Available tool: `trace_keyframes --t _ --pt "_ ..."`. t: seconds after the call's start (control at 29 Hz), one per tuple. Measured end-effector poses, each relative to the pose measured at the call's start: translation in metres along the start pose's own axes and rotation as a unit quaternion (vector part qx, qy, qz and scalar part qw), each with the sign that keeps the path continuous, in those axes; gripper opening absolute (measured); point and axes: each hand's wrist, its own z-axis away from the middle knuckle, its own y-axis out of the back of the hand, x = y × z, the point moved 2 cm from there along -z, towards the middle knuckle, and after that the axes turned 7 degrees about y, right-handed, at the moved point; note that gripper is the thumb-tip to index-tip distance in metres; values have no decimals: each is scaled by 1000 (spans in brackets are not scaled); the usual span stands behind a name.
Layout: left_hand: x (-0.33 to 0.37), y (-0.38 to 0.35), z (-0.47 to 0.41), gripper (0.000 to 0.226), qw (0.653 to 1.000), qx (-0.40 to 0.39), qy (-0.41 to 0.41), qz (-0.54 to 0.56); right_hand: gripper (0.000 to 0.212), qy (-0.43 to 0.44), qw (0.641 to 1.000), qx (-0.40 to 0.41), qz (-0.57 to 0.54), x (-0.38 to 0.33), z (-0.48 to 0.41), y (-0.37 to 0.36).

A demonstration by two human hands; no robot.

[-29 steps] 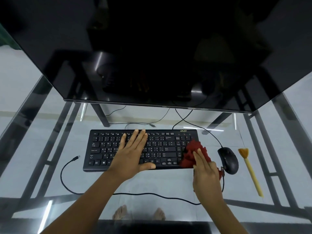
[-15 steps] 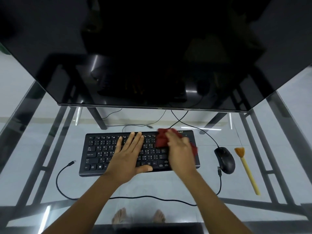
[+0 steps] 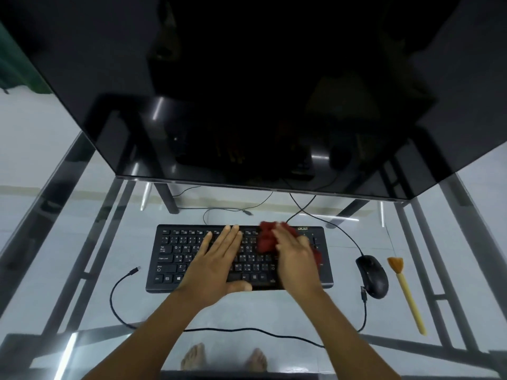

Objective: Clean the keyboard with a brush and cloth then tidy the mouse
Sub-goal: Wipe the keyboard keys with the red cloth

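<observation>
1 keyboard (image 3: 175, 256), 1 mouse (image 3: 372, 276), 1 brush (image 3: 407, 292), 1 cloth (image 3: 266, 237), 1 monitor (image 3: 247, 105)

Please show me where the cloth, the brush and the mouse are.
cloth (image 3: 266, 238), head view, on its bunched red folds.
brush (image 3: 410, 303), head view, on the middle of its handle.
mouse (image 3: 372, 277), head view, on the middle of its back.

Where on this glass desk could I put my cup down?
Bare glass lies left of the loose cable beside the keyboard, and right of the brush. Crowded between: left hand, right hand pressing cloth, mouse.
</observation>
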Motion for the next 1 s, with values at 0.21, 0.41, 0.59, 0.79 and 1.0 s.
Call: trace_keyframes --t 0.21,0.41,0.59,0.79,1.0 --pt "-92 21 42 124 994 17 100 36 49 -141 989 32 -7 24 5 9" --pt "-128 30 49 134 991 -7 108 84 59 -70 996 -9 -45 -71 -2 -33" --pt "-132 29 47 132 991 -4 86 106 62 67 994 -68 -46 -123 -5 -59" --pt "-151 31 53 132 988 -43 27 146 52 -121 992 11 -35 -63 -16 -28" --pt "-150 28 54 139 980 -37 27 196 64 -17 998 -39 -49 -149 -21 -68"
